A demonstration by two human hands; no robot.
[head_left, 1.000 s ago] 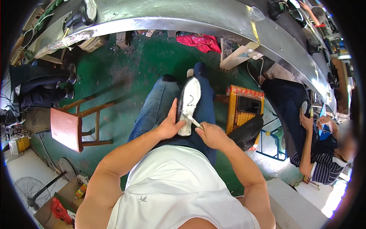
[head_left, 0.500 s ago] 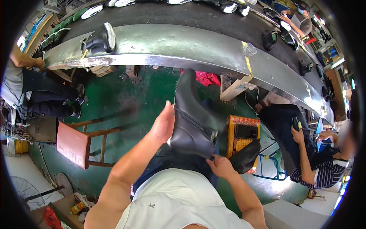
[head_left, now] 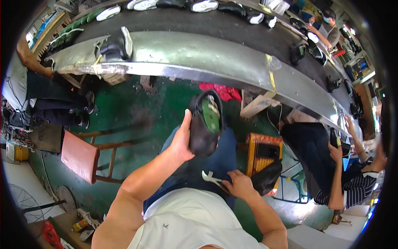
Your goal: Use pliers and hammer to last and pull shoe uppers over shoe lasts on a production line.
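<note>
My left hand [head_left: 181,139] is closed around the side of a black boot [head_left: 200,139], holding it up above my lap. The boot's top opening faces me, and a green shoe last [head_left: 210,118] shows inside it. Lower and to the right, my right hand [head_left: 241,184] grips the handle of a hammer [head_left: 212,177]. The hammer's pale metal head lies over my thighs, apart from the boot. Part of the handle is hidden under my fingers.
A metal ledge [head_left: 174,52] edges a dark conveyor belt [head_left: 178,27] carrying several shoes. Another black boot [head_left: 114,47] stands on the ledge. Right of me a yellow-red stool [head_left: 251,153] bears a phone [head_left: 267,151]. A pink-topped stool [head_left: 80,157] stands left. Co-workers are on both sides.
My left hand has turned the boot from a side view so its opening faces me. My right hand has moved slightly down from the boot, and the hammer's head now shows.
</note>
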